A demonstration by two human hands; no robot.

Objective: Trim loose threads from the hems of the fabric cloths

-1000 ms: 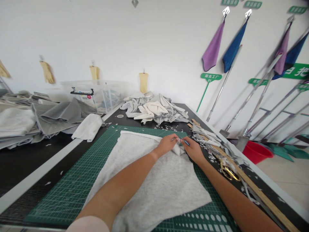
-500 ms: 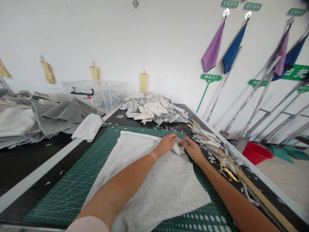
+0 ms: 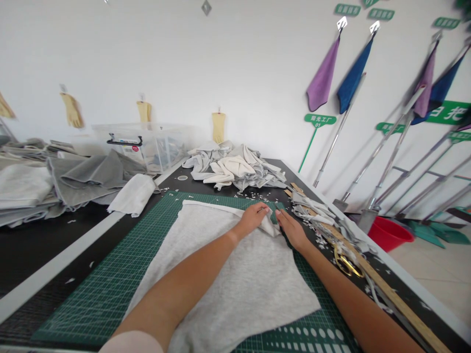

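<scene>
Apparently I'm working the far edge of the cloth (image 3: 250,284), spread on the mat (image 3: 110,284): left grip (image 3: 253,218) pinching it, right grip (image 3: 294,230) closed on a slim tool (image 3: 277,207) (too small to name). Next calls, I'd judge, for steadiness.

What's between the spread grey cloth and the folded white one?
Head view: from the folded cloth, black tabletop, then green mat up to the grey cloth.

Soft, even light leaves the wall (image 3: 257,63) a muted white, with faint shadows beside the poles (image 3: 340,130). Gold scissors (image 3: 348,265) glint slightly. Wide-angle stretch skews the edges — upper signs (image 3: 348,10) blur, and detail between left hand (image 3: 255,217) and right hand (image 3: 293,230) is soft.
</scene>
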